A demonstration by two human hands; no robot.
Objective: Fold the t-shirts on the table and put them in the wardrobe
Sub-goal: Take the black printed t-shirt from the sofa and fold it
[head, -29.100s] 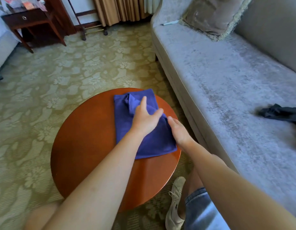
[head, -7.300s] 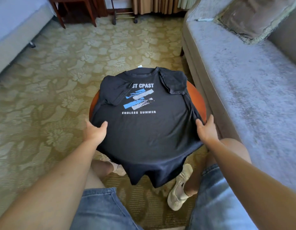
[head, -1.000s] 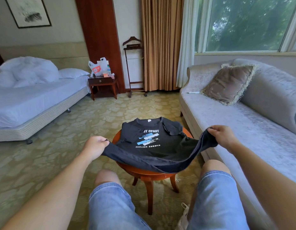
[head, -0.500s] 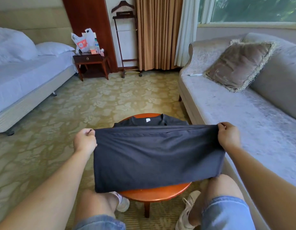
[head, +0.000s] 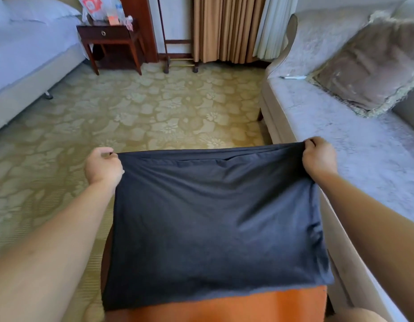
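Note:
A black t-shirt lies folded over on the round wooden table, plain side up, its print and collar hidden. My left hand grips the hem's far left corner. My right hand grips the far right corner. Both hold the hem stretched taut across the far side of the table. Only the table's near edge shows below the cloth.
A grey sofa with a fringed cushion runs along the right, close to the table. A bed stands at the left with a dark nightstand beyond it. A valet stand and curtains are at the back.
Both hands have carried the t-shirt's hem up and away from me over the shirt. The collar and print, visible a second ago, are now covered.

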